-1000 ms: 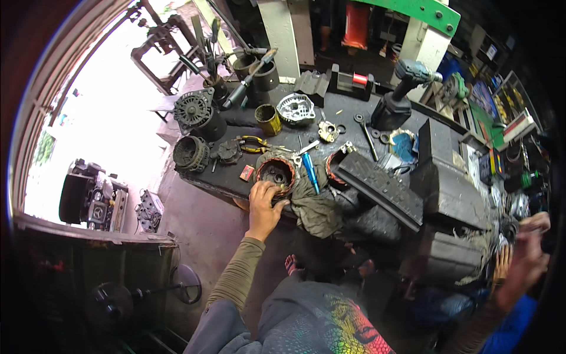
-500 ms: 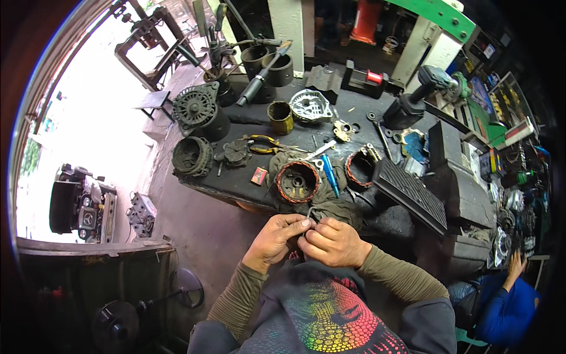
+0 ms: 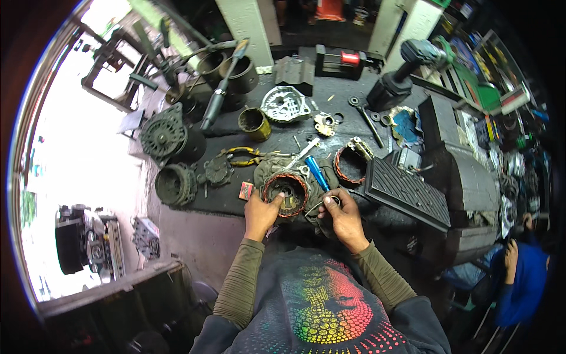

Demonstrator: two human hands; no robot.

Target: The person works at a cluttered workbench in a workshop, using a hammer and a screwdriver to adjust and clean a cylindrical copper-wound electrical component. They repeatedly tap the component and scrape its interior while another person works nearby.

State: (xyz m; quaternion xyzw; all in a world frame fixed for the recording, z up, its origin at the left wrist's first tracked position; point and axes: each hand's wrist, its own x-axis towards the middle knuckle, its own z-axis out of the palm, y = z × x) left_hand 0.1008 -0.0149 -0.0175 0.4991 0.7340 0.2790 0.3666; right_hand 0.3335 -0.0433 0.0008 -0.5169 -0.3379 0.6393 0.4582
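Observation:
My left hand (image 3: 263, 214) grips the near left side of a round alternator housing (image 3: 306, 196) with copper-red windings, its thumb over the rim. The housing rests on a dark cloth (image 3: 262, 172) at the bench's near edge. Just right of it, my right hand (image 3: 345, 220) is closed, thumb and fingers pinching a thin metal rod (image 3: 314, 213), partly hidden by the fingers. A blue-handled tool (image 3: 317, 173) lies beyond that hand. Farther right sits a second ring of red windings (image 3: 337, 162). A small red box (image 3: 246, 190) is beside my left hand.
Yellow-handled pliers (image 3: 244, 154), a yellowish metal cup (image 3: 254, 124) and a silver alternator cover (image 3: 285, 104) lie farther back. Greasy alternator parts (image 3: 175, 184) stand at left. A ribbed black panel (image 3: 408, 193) and a cordless impact wrench (image 3: 396, 82) are at right. Another person's hand (image 3: 511, 257) shows far right.
My hands, together in front of my chest, have parted and moved forward to the bench. The left has taken hold of the alternator housing; the rod is in the right. The view has shifted.

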